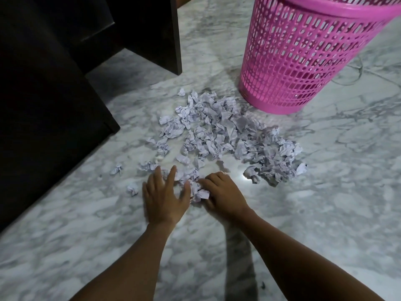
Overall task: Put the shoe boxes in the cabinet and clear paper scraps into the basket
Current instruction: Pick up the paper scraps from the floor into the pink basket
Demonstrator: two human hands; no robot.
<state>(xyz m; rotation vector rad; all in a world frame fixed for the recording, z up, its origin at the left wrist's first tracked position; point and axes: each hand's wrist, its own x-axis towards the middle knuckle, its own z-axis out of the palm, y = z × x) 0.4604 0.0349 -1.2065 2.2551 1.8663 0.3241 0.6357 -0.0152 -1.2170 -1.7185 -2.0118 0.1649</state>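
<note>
A heap of crumpled white paper scraps (225, 131) lies on the marble floor in the middle of the head view. A pink perforated plastic basket (303, 51) stands upright just beyond the heap, at the upper right. My left hand (162, 196) rests flat on the floor with fingers spread, touching the scraps at the near edge. My right hand (223, 192) is curled around a small clump of scraps (198, 190) that lies between both hands. No shoe boxes are in view.
A dark cabinet (43, 105) fills the left side, its corner close to the scraps. A second dark panel (169, 33) stands behind it. A thin cord (355, 72) lies on the floor right of the basket. Single scraps (132, 189) lie left of my left hand.
</note>
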